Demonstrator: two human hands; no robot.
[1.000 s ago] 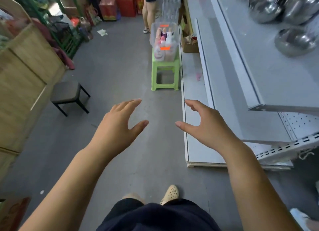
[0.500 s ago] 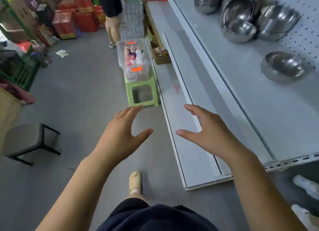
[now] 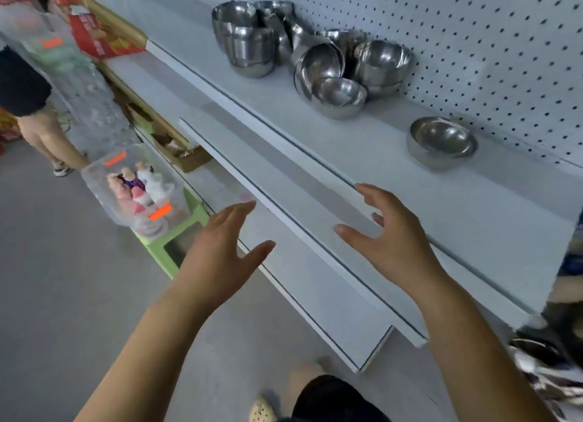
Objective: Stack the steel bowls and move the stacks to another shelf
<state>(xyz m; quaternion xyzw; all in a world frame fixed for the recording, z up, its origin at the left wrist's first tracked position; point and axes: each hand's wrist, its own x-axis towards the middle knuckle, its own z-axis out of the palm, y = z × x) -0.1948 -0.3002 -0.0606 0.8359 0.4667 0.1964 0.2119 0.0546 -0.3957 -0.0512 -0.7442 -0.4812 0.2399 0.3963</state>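
We hold our 2 hands out in front of us and both are empty. The left hand [image 3: 220, 257] has its fingers nearly straight and the thumb spread apart, and it hangs over the edge of the lowest shelf [image 3: 315, 298]. The right hand [image 3: 388, 241] has its fingers spread and a little bent. It grips nothing and is in front of the middle shelf [image 3: 284, 181].

The steel bowls are all on the upper shelf [image 3: 426, 207], well apart from both hands, close to the white pegboard [image 3: 473, 42]. At the far end stands a tall stack [image 3: 249, 49]. Nearer to us is a group [image 3: 381, 61] where 1 tilted bowl [image 3: 318, 65] leans on its side and 1 upright bowl [image 3: 340, 98] sits just in front of it. A single bowl [image 3: 441, 142] stands alone, nearest to our right hand.

On the floor at our left, a clear plastic box [image 3: 104, 181] with small bottles rests on a green stool [image 3: 192, 213]. Behind it we see the legs of another person [image 3: 41, 131].
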